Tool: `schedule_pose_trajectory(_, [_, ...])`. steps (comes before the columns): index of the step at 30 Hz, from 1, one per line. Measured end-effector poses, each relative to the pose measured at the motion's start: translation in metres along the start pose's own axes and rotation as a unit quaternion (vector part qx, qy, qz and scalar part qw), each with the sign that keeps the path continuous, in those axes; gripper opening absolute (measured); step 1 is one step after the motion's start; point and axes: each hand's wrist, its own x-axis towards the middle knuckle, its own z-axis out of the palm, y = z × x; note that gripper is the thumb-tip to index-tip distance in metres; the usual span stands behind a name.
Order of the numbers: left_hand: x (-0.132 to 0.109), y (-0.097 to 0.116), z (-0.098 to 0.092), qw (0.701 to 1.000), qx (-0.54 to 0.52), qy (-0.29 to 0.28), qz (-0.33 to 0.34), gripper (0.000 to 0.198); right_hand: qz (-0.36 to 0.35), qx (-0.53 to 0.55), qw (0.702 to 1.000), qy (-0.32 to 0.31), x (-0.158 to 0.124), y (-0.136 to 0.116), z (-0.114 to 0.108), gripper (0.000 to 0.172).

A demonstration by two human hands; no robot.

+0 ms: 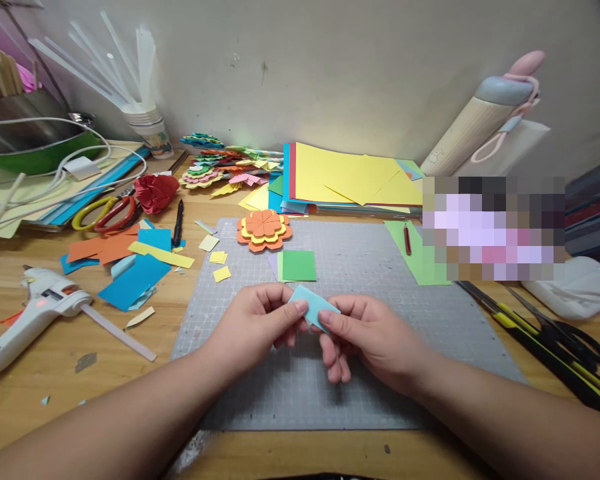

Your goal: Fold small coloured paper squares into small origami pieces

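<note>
Between my two hands a light blue piece of folded paper [312, 308] is held above the grey cutting mat [260, 393]. My left hand [266, 316] pinches its left end, thumb on top. At the right end, the thumb and forefinger of my right hand [363, 327] are closed on it, with the other fingers curled below. Just beyond the hands lie green paper squares [300, 265] on the mat. A layered orange and yellow paper flower [264, 230] sits farther back, beside small yellow squares [222, 273].
On the left are a hot glue gun [45, 307], blue and orange scraps [135, 280] and scissors [113, 210]. Coloured sheets [350, 173] and finished paper flowers [205, 170] line the wall. Black scissors [560, 333] and a yellow-black cutter [545, 360] lie right. A bottle [470, 113] leans behind.
</note>
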Motion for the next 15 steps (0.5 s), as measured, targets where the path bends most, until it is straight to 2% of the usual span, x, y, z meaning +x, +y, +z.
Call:
schedule_pose_trajectory(9, [-0.0005,0.0014,-0.0011,1.0,0.007,0.009,-0.023,0.03,0.001,-0.029,0.999,0.031,0.0,-0.0008,0.0,0.03])
schedule_pose_trajectory(15, [-0.0021,0.0054,0.0016,0.998,0.067,-0.007,0.01,0.022,0.009,-0.114,0.992,0.053,-0.0054,-0.0052,0.0023,0.026])
